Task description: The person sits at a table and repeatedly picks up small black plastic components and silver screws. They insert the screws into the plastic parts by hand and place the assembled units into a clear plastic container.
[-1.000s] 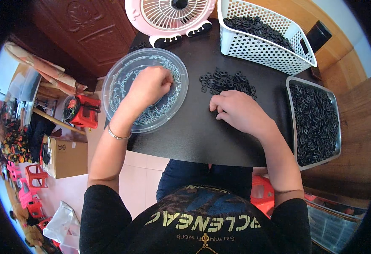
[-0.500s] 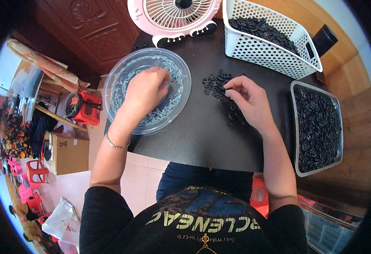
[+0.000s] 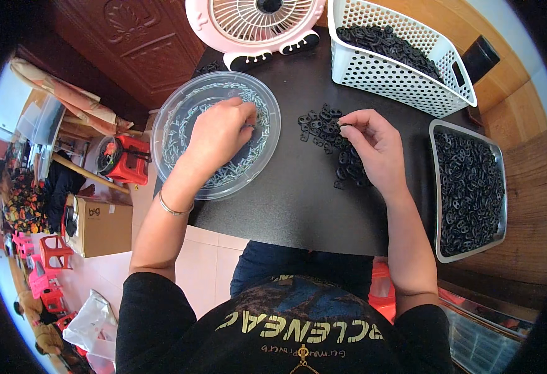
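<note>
My left hand is over a round clear plastic tub holding many small silvery screws. Its fingertips are pinched together above the bottom; whatever sits between them is too small to make out. On the dark table to the right lies a loose pile of small black plastic pieces with holes. At the pile's right edge my right hand pinches one such piece between thumb and forefinger, mostly covered by the fingertips. More pieces lie partly hidden beneath that hand.
A pink fan stands behind the tub. At the back right is a white perforated basket of black pieces. A metal tray at the right holds many more. Left of the table are a cardboard box, red stools and other people.
My right hand has shifted slightly right, away from the middle of the pile, and a dark piece shows at its fingertips. The left hand has moved slightly right within the tub.
</note>
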